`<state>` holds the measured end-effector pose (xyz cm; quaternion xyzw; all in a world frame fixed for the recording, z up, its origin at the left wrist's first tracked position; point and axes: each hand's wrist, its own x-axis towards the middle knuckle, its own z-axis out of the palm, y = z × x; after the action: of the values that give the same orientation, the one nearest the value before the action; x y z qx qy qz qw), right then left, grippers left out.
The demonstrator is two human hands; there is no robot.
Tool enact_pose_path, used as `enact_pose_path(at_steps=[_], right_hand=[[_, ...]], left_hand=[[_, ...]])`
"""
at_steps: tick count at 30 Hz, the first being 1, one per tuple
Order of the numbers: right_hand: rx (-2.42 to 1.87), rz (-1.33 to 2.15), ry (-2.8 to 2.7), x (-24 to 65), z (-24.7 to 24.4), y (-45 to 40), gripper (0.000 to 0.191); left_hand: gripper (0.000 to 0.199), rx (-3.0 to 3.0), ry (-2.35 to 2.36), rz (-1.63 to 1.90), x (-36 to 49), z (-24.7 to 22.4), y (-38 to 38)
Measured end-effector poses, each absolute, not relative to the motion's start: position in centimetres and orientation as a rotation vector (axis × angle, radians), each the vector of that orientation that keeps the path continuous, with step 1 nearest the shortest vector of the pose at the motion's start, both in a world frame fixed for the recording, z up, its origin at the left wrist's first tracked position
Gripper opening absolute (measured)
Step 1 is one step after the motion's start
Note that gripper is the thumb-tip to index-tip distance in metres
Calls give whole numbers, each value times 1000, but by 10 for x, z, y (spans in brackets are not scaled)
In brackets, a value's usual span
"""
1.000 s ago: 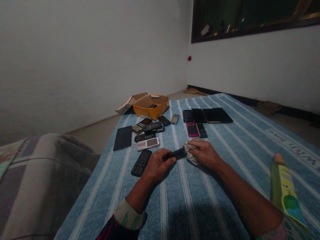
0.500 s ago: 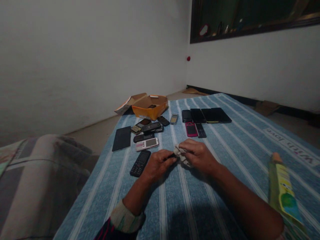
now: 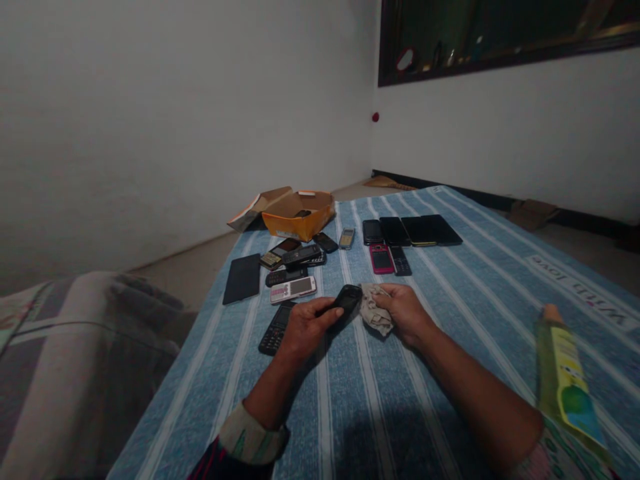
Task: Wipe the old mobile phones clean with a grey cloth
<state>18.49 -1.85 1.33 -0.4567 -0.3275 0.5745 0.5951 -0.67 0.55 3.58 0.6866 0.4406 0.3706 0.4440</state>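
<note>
My left hand [image 3: 309, 328] is closed on a dark phone [image 3: 347, 301], its thumb across the front. To the right, my right hand [image 3: 407, 312] grips a crumpled pale cloth [image 3: 376, 311] beside the phone's upper end. Partly behind my left hand lies a black keypad phone [image 3: 273, 335]. Beyond it are a white and pink phone [image 3: 293, 289], a dark flat tablet [image 3: 242, 278] and several other phones. A pink phone [image 3: 381, 259] and a small black phone [image 3: 401, 261] lie farther back, below a row of dark devices [image 3: 411, 231].
An open orange box [image 3: 299, 217] stands at the far end of the blue striped cloth surface [image 3: 450, 373]. A bottle with a yellow-green label [image 3: 573, 373] lies at the right. Grey fabric [image 3: 85, 373] covers something at the left.
The phone in my left hand has turned so its front now shows. My right hand has shifted slightly right, and more of the cloth hangs open from it.
</note>
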Motion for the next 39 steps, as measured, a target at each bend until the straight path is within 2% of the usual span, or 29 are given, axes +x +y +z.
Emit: enact_pose_path(at_steps=[5, 8, 14, 20, 24, 28, 33, 39], right_hand=[[-977, 1234, -824, 177, 25, -22, 34], [-1000, 1202, -922, 169, 28, -25, 32], [-964, 1404, -706, 168, 27, -25, 27], [-997, 1401, -589, 173, 18, -20, 16], [-1003, 1345, -551, 178, 16, -16, 18], [-836, 1367, -655, 176, 19, -18, 26], [-840, 1370, -822, 166, 14, -25, 35], [-986, 1058, -1181, 175, 19, -25, 21]], left_hand=[[18, 1878, 1059, 942, -4, 34, 4], [19, 2015, 1034, 982, -2, 31, 2], [18, 2150, 999, 993, -2, 26, 0], [18, 1996, 1043, 1060, -2, 25, 0], [21, 1816, 1068, 1108, 0, 26, 0], [21, 1716, 1091, 1123, 1, 23, 0], [22, 1681, 1071, 1097, 5, 25, -3], [18, 1713, 1012, 1066, 8, 29, -5]])
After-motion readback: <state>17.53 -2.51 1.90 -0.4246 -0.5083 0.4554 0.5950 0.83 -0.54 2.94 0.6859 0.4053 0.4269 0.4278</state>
